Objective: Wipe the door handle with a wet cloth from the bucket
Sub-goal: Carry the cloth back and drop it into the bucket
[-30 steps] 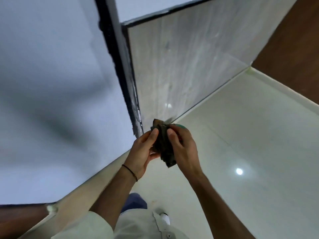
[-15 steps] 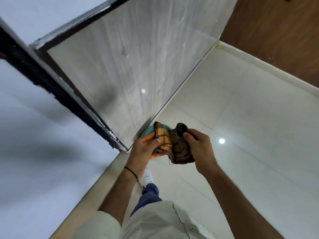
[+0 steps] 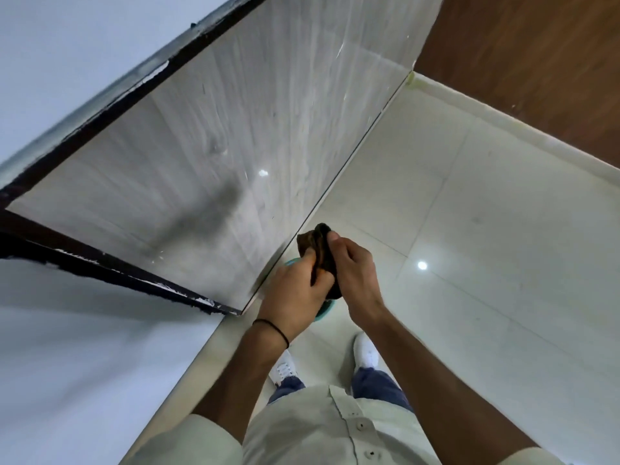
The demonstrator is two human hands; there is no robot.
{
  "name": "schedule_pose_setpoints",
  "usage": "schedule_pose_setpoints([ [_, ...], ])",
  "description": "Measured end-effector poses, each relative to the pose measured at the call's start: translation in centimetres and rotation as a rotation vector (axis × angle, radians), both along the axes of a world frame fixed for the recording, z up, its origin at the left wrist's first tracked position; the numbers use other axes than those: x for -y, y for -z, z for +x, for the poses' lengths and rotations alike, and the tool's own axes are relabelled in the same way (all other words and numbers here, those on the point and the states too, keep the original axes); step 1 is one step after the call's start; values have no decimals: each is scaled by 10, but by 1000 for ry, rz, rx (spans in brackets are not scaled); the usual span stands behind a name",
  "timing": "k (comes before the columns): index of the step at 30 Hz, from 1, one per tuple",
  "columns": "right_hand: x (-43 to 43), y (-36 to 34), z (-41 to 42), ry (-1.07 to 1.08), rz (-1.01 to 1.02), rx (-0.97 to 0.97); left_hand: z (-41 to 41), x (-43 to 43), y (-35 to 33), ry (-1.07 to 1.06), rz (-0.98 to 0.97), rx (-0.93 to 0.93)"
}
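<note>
A dark brown checked cloth point(image 3: 319, 246) is bunched between both my hands at chest height. My left hand point(image 3: 297, 290), with a black band on its wrist, grips the cloth's lower part. My right hand point(image 3: 354, 273) clamps the upper part, thumb on top. Directly below the hands a teal bucket point(image 3: 324, 310) stands on the floor; only slivers of its rim show. The pale grey wood-grain door point(image 3: 235, 146) stands open to my left, its dark edge facing me. No door handle is in view.
Glossy white floor tiles point(image 3: 469, 263) stretch to the right, bounded by a white skirting and a brown wooden panel point(image 3: 536, 62). A white wall point(image 3: 67, 364) fills the lower left. My white shoes point(image 3: 365, 352) stand just behind the bucket.
The view has tilted further down, so my shoes and shirt now show. The cloth, spread open with its orange checks showing half a second ago, is now squeezed into a tight dark wad.
</note>
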State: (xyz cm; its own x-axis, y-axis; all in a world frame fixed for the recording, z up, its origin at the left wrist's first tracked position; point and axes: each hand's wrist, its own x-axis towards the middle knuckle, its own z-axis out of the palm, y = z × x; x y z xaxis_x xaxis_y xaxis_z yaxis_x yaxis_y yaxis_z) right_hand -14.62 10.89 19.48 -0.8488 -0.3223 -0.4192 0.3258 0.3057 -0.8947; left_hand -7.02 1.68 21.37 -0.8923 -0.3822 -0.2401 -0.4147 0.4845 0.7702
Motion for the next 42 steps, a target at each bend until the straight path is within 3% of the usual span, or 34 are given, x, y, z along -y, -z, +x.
schedule_pose_setpoints([
  [2, 0, 7, -12, -95, -37, 54, -12, 1, 1, -44, 52, 83],
  [7, -8, 23, -58, -198, -97, 120, -37, 8, 17, -427, 620, 36],
  [13, -13, 47, -115, -251, -99, 370, -60, -10, 46, -903, 481, 6],
  [18, -20, 73, -149, -383, -86, 527, -84, -38, 69, -969, 801, -24],
  [24, -22, 107, -164, -668, 27, 415, -82, -49, 118, -1049, 769, -30],
  [32, -25, 220, -147, -647, 282, 256, -58, -68, 220, -1061, 839, 57],
  [37, -19, 314, -137, -682, 363, 372, -51, -62, 317, -1072, 724, 124],
  [42, -8, 417, -138, -688, 430, 245, -53, -49, 416, -1029, 629, 182],
])
